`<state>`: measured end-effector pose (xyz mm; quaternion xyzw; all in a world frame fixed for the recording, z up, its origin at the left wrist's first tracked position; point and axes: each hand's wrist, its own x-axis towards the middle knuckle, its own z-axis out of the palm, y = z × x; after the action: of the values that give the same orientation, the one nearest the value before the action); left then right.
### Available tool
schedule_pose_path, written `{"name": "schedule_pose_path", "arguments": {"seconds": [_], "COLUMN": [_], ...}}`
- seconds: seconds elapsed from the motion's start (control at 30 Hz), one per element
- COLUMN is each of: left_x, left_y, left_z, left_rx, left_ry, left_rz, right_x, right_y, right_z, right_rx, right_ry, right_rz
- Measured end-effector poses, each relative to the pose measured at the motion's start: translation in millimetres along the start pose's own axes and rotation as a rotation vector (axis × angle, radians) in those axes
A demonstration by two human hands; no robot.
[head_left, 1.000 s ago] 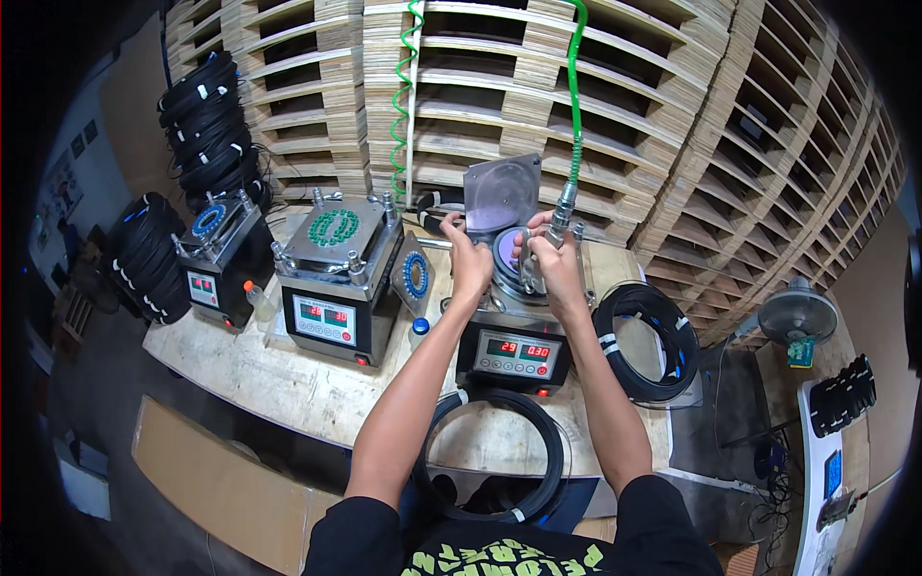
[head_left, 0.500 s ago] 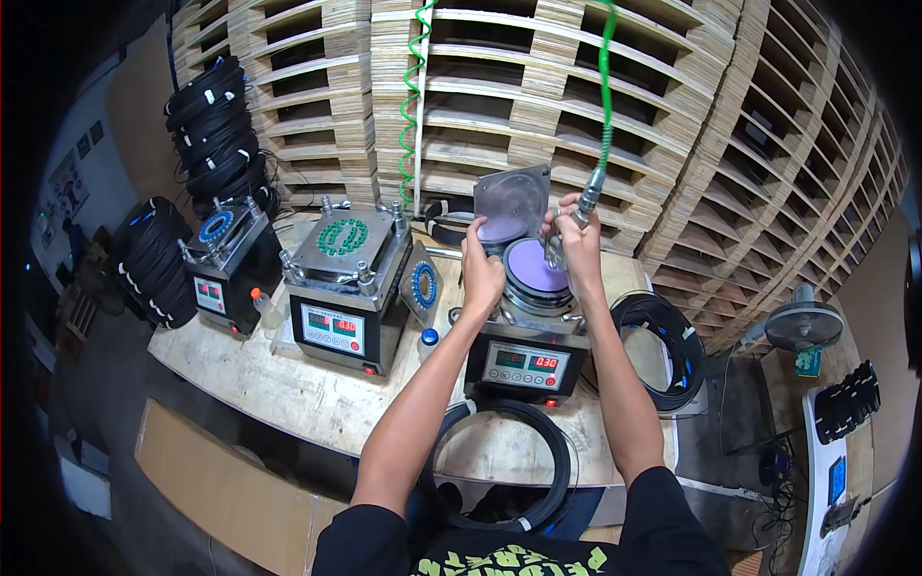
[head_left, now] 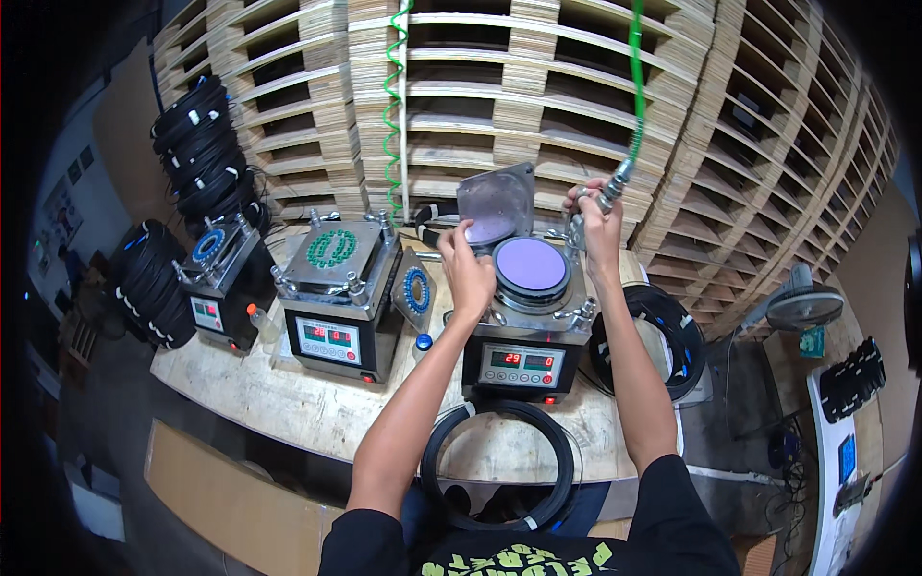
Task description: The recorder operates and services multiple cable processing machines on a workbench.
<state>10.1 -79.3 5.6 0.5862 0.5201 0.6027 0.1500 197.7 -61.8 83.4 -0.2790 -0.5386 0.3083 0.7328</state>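
My left hand (head_left: pixel 469 276) is closed on the lower left edge of a square metal plate (head_left: pixel 496 192), which stands tilted up behind the right-hand bench machine (head_left: pixel 523 360). A dull purple patch shows low on the plate; I cannot tell whether it is a reflection. On top of that machine lies a round violet disc (head_left: pixel 531 264) with a dark rim. To the right of the disc and above it, my right hand (head_left: pixel 601 230) grips a metal air blow gun (head_left: pixel 576 230). A green air hose (head_left: pixel 637 86) runs up from the gun. My fingers partly hide the gun.
Two more bench machines, a middle one (head_left: pixel 331 336) and a left one (head_left: pixel 216 312), carry plates with connectors. A plate with blue connectors (head_left: pixel 415 290) leans between machines. Cable coils (head_left: pixel 495 518) lie around the wooden bench (head_left: pixel 413 442). Stacked pallets (head_left: pixel 451 91) rise behind.
My right hand has moved the air blow gun rightwards, off the violet disc. My left hand and the metal plate have shifted slightly left. The right-hand machine's display has changed.
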Motion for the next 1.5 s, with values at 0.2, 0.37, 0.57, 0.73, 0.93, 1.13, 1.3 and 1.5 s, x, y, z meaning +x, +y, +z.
{"name": "schedule_pose_path", "arguments": {"seconds": [0.2, 0.37, 0.57, 0.73, 0.93, 1.13, 1.3, 1.5], "left_x": [15, 32, 36, 30, 23, 26, 8, -3], "left_y": [29, 45, 48, 43, 36, 32, 48, 22], "left_z": [-18, -13, 10, 3, -8, -12, -25, -12], "left_rx": [0.374, 0.799, 0.933, 0.893, 0.931, 0.836, 0.422, 0.197], "left_ry": [-0.193, -0.791, -0.999, -1.042, -0.986, -0.925, -0.68, -0.333], "left_rz": [0.634, 1.03, 1.303, 1.249, 1.319, 1.096, 0.649, 0.364], "right_x": [-31, -46, -54, -59, -63, -64, -66, -79], "right_y": [-29, -64, -65, -64, -52, -57, -62, -47], "right_z": [-40, -58, -68, -77, -69, -59, -53, -24], "right_rx": [-0.153, -0.188, -0.161, -0.15, -0.193, -0.254, -0.143, -0.02], "right_ry": [-0.144, -0.216, -0.196, -0.127, -0.085, -0.002, -0.062, -0.106], "right_rz": [0.279, 0.502, 0.531, 0.507, 0.509, 0.212, 0.285, 0.355]}}
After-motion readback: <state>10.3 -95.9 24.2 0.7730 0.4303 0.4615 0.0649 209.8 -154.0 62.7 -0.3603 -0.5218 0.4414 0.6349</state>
